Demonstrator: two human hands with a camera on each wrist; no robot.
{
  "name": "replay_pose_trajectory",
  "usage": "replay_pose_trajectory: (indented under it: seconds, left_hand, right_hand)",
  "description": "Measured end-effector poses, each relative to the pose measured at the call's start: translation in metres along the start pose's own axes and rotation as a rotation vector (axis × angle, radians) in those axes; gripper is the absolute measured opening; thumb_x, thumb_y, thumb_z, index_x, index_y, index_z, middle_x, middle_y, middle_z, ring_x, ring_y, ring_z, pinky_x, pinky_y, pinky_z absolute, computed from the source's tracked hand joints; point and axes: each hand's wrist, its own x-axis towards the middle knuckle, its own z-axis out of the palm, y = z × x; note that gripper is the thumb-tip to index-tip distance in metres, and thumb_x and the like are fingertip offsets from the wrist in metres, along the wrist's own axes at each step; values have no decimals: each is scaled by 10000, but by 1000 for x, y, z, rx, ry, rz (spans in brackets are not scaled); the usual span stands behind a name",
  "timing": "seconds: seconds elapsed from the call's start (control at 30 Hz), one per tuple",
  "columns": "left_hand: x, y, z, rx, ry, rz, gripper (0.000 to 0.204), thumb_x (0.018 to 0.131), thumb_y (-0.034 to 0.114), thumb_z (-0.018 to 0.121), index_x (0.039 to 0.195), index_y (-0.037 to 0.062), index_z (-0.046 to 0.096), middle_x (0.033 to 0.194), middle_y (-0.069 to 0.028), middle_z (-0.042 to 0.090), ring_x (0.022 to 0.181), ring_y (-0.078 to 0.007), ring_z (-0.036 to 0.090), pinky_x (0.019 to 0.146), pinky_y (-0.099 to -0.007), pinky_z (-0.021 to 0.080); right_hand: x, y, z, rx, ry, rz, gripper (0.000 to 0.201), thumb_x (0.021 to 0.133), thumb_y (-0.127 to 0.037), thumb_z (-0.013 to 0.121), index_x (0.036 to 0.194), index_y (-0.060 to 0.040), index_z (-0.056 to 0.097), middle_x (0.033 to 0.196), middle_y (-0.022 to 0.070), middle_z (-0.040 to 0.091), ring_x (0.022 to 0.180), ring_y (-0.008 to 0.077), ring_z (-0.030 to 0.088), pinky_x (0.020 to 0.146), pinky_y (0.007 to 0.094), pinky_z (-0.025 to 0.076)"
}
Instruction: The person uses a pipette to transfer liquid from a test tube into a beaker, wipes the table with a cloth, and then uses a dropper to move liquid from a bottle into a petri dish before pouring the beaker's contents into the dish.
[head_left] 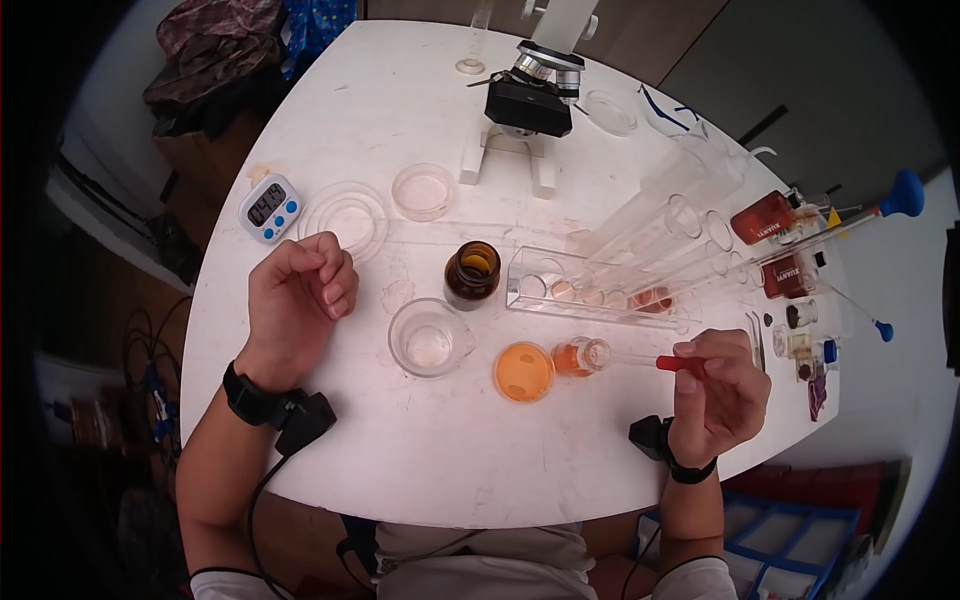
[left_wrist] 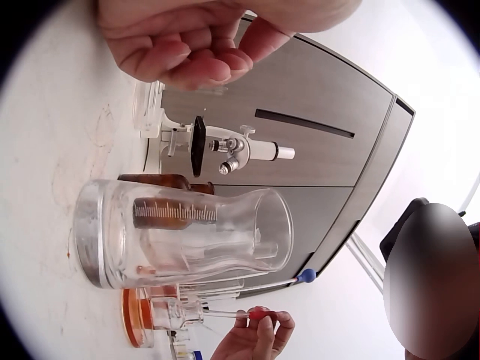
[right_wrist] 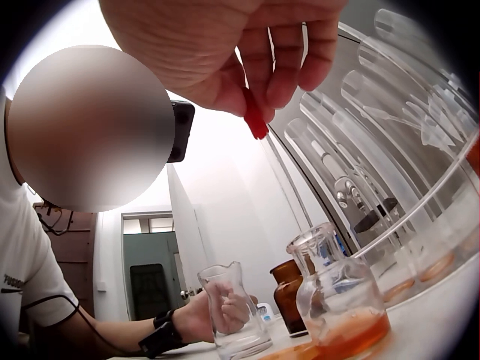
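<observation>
My right hand (head_left: 722, 392) pinches the red bulb (head_left: 680, 363) of a glass dropper between thumb and fingers. The dropper's tube runs toward the mouth of a small clear bottle (right_wrist: 349, 322) with orange liquid; whether its tip is inside, I cannot tell. Left of that bottle lies a round dish of orange liquid (head_left: 524, 372). My left hand (head_left: 300, 305) holds nothing, its fingers loosely curled, between the timer and a clear glass beaker (left_wrist: 180, 240). Behind the beaker stands an uncapped brown bottle (head_left: 472, 275).
A clear rack (head_left: 530, 305) with tilted-looking tubes stands right of the brown bottle. The microscope (head_left: 530, 105) is at the back, with glass dishes (head_left: 422, 192) before it and a white timer (head_left: 269, 208) at left. Red-brown bottles (head_left: 762, 218) and small containers line the right edge.
</observation>
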Motion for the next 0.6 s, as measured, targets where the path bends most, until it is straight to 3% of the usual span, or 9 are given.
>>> replay_pose_trajectory:
  seconds: [0.33, 0.43, 0.6]
  left_hand:
    - [1, -3, -2, -15, 23, 8, 56, 724, 83, 406, 698, 67, 454, 603, -68, 492, 550, -162, 424, 560, -273, 382]
    - [1, -2, -2, 25, 7, 16, 78, 668, 10, 407, 700, 64, 452, 607, -63, 490, 550, -155, 421, 551, -266, 373]
    - [1, -3, -1, 76, 9, 10, 171, 613, -37, 410, 720, 93, 438, 619, -23, 470, 549, -125, 406, 538, -253, 346]
  right_hand:
    - [4, -5, -2, -31, 27, 25, 245, 692, 148, 597, 879, -2, 548, 809, 202, 688, 710, 245, 579, 631, 324, 501]
    - [2, -3, -5, -50, -19, -16, 264, 721, 133, 604, 932, -7, 529, 852, 204, 683, 725, 247, 581, 621, 327, 498]
    - [-3, -2, -3, 46, 108, -58, 332, 793, 71, 622, 1059, -38, 456, 951, 208, 659, 755, 241, 553, 641, 335, 488]
